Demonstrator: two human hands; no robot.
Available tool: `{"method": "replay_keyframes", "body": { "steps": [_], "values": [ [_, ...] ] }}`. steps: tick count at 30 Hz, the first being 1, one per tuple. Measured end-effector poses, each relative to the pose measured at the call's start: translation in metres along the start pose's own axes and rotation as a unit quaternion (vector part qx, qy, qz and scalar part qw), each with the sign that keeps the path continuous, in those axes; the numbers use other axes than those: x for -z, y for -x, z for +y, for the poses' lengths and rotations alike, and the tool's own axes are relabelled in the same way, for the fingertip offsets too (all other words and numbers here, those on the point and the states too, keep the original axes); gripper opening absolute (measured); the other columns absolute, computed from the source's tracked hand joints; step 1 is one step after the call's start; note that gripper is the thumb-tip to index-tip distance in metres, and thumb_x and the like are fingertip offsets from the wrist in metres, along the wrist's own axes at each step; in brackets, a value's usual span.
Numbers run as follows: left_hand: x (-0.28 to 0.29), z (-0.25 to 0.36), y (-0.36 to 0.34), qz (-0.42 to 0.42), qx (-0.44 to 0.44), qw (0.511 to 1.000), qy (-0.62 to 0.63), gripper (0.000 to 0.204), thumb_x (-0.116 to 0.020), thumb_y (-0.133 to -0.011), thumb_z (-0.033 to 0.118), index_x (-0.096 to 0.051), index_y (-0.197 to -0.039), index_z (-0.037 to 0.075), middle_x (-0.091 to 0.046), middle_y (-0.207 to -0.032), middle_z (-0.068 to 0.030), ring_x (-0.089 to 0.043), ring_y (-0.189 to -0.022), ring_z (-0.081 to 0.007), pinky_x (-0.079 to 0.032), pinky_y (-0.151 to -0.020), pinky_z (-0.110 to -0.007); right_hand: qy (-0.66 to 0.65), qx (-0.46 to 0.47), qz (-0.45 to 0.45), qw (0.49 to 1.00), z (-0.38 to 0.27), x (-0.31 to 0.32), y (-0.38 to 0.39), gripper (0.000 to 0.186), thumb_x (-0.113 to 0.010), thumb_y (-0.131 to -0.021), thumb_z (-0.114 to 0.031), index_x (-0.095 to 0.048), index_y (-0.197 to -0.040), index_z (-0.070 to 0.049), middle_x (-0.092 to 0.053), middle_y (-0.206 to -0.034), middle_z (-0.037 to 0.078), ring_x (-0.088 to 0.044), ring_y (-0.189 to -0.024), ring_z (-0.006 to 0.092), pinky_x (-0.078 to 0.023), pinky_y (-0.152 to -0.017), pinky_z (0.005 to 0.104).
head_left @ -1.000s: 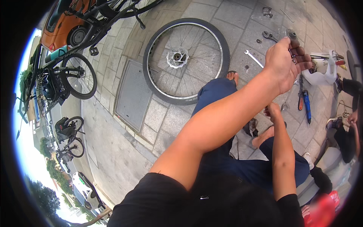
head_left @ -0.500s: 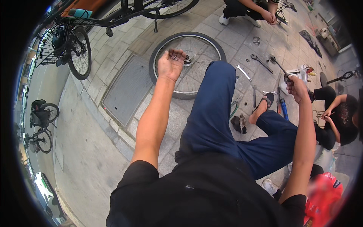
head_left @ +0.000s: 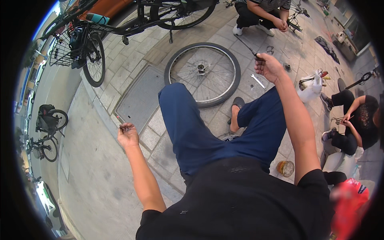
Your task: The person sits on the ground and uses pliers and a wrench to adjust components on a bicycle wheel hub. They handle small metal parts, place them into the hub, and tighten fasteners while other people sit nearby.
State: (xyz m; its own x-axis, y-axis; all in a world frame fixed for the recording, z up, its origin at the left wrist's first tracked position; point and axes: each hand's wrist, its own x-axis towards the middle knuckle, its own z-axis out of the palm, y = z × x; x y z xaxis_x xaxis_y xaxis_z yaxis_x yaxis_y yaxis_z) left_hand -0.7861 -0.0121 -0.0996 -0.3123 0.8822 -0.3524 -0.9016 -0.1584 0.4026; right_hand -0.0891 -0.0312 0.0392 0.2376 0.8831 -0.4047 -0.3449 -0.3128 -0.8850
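Observation:
My right hand [head_left: 269, 69] is raised at the right of centre, its fingers closed around the dark handle of a screwdriver [head_left: 249, 48]. The thin shaft points up and to the left. My left hand [head_left: 129, 137] is held out low at the left, palm up, with fingers curled over several tiny dark pieces [head_left: 127, 129]; what they are is too small to tell. Ahead of my knees a bicycle wheel [head_left: 230, 87] lies flat on the paving, its hub [head_left: 201, 68] facing up. Neither hand touches the wheel.
A silver wrench [head_left: 258, 81] and a sprocket cluster [head_left: 287, 67] lie right of the wheel. A white bag [head_left: 311, 91] stands farther right, near a seated person [head_left: 366, 120]. Another person [head_left: 262, 15] squats at the back. A bicycle [head_left: 96, 60] stands at the far left.
My left hand has moved left and down, away from above the wheel, its fingers more curled. My right hand has swung left and up with the screwdriver. My legs have shifted left.

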Motion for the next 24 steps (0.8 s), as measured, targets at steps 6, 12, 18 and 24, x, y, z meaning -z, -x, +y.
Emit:
{"method": "replay_keyframes", "body": {
  "steps": [6, 12, 18, 24],
  "values": [
    [-0.028, 0.031, 0.037, -0.019, -0.01, 0.999, 0.046, 0.023, -0.046, -0.109, 0.013, -0.053, -0.088, 0.006, -0.055, -0.083, -0.0067, -0.054, -0.075, -0.02, -0.048, -0.069, -0.036, 0.08, -0.155, 0.124, 0.977, 0.11, -0.058, -0.086, 0.018, -0.062, -0.099, -0.025, -0.062, -0.096, -0.008, -0.062, -0.08, 0.005, -0.064, -0.066, 0.0187, -0.052, -0.06, 0.0363],
    [-0.136, -0.053, 0.017, -0.145, 0.055, 0.985, 0.07, 0.024, -0.044, -0.111, 0.015, -0.054, -0.092, 0.004, -0.055, -0.085, -0.0075, -0.053, -0.078, -0.0206, -0.048, -0.073, -0.036, 0.238, -0.218, 0.144, 0.936, 0.162, -0.066, -0.126, 0.019, -0.06, -0.099, -0.024, -0.061, -0.088, -0.008, -0.06, -0.077, 0.006, -0.062, -0.062, 0.0212, -0.048, -0.057, 0.0391],
    [-0.234, -0.17, -0.036, -0.125, 0.207, 0.968, 0.064, 0.018, -0.047, -0.108, 0.011, -0.053, -0.094, 0.002, -0.055, -0.086, -0.01, -0.054, -0.079, -0.0222, -0.048, -0.074, -0.037, 0.634, -0.227, -0.068, 0.736, 0.22, -0.053, -0.096, 0.032, -0.063, -0.092, -0.023, -0.076, -0.105, 0.003, -0.077, -0.1, 0.019, -0.075, -0.083, 0.0321, -0.059, -0.079, 0.0439],
    [-0.257, -0.238, -0.09, -0.128, 0.222, 0.966, 0.036, 0.017, -0.047, -0.108, 0.009, -0.053, -0.094, 0.0, -0.055, -0.088, -0.0124, -0.054, -0.08, -0.0241, -0.048, -0.076, -0.039, 0.656, -0.177, -0.238, 0.694, 0.303, -0.05, -0.081, 0.041, -0.057, -0.092, -0.027, -0.08, -0.115, -0.002, -0.077, -0.116, 0.024, -0.073, -0.114, 0.0409, -0.056, -0.1, 0.047]
  ]
}}
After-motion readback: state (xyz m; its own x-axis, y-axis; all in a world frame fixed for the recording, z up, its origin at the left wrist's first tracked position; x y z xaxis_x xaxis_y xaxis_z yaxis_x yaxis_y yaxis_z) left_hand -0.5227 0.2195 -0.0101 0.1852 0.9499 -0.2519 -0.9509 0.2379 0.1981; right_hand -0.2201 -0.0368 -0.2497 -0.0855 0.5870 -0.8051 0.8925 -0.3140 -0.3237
